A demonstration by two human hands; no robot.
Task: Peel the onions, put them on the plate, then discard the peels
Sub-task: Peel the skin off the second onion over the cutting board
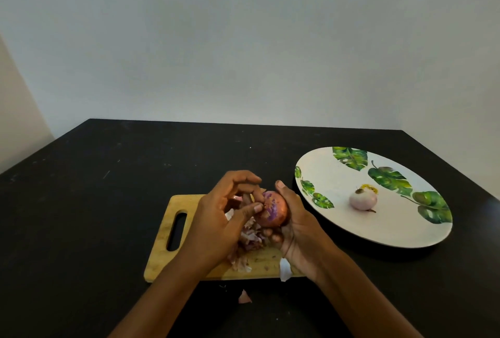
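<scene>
My right hand (295, 224) grips a partly peeled red onion (276, 209) above the wooden cutting board (162, 251). Purple flesh shows where skin is off. My left hand (224, 218) pinches a bit of skin on the onion's left side with thumb and fingers. A heap of peels (250, 240) lies on the board under my hands. One peeled pale onion (363, 198) rests on the white plate with green leaves (338, 167) to the right.
The board and plate sit on a black table (94, 189) against a pale wall. A white peel piece (285, 270) hangs at the board's front edge and a small pink peel (244, 297) lies on the table in front of it.
</scene>
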